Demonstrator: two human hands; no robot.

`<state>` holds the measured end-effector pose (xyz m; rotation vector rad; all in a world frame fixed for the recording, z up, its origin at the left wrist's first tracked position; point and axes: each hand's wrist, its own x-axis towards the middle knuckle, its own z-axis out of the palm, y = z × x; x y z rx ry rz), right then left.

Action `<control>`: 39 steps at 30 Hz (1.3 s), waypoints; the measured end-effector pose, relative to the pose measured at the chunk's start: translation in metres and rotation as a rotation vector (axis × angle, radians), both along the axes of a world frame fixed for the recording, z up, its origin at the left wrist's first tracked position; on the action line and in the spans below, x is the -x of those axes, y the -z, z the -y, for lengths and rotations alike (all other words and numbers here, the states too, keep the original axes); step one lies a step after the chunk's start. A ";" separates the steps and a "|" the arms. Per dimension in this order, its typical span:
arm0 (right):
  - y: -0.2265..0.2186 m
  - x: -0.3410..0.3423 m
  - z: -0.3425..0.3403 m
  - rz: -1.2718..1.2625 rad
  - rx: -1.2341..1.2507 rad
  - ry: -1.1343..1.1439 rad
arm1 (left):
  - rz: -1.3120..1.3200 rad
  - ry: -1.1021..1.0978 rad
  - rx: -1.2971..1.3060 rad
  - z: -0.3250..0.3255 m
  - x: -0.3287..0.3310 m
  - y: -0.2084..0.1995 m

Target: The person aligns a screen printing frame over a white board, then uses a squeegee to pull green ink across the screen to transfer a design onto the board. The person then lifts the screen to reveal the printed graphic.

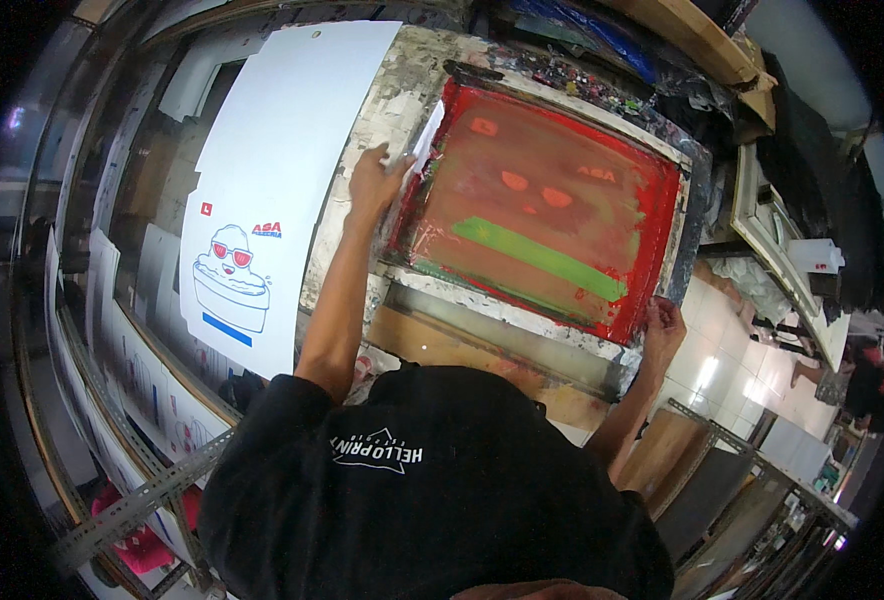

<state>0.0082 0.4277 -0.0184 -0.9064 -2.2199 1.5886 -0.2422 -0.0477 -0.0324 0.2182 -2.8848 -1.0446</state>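
Note:
In front of me lies a screen-printing screen (562, 225), its mesh smeared red with a green band across the lower part. My left hand (374, 182) is at the screen's left edge, fingers apart, its thumb close to a narrow white strip (428, 140). Whether it touches the strip I cannot tell. My right hand (664, 322) is at the screen's lower right corner, fingers curled in on the frame's edge. Left of my left forearm is a large white sheet (292, 130), printed with a blue-outlined tub, a character in red sunglasses and a blue bar.
Ink-stained table surface (387, 100) surrounds the screen. Racks with more printed white sheets (127, 340) stand at the left. A metal bar (147, 505) crosses at lower left. Tiled floor (727, 365) and shelving (732, 450) lie to the right. A roll of brown cardboard (702, 40) is at upper right.

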 end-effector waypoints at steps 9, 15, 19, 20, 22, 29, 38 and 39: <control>0.012 -0.005 -0.007 0.002 -0.164 0.053 | 0.048 0.061 0.387 -0.047 0.068 -0.004; 0.016 -0.015 -0.005 -0.006 -0.164 0.083 | 0.101 0.072 0.459 -0.053 0.084 -0.011; 0.015 -0.012 -0.002 0.014 -0.124 0.118 | 0.078 0.029 0.478 -0.050 0.097 -0.007; 0.015 -0.012 -0.002 0.038 -0.127 0.117 | 0.087 0.021 0.414 -0.053 0.100 -0.010; 0.014 -0.011 -0.003 0.085 -0.134 0.117 | 0.117 0.025 0.341 -0.059 0.108 -0.015; 0.027 -0.009 -0.007 0.034 -0.174 0.109 | 0.204 0.015 0.421 -0.065 0.143 0.008; 0.024 -0.004 -0.012 0.151 -0.231 0.088 | 0.042 -0.028 0.451 -0.065 0.139 0.008; 0.020 -0.002 -0.012 0.171 -0.257 0.070 | 0.050 -0.006 0.410 -0.059 0.141 0.012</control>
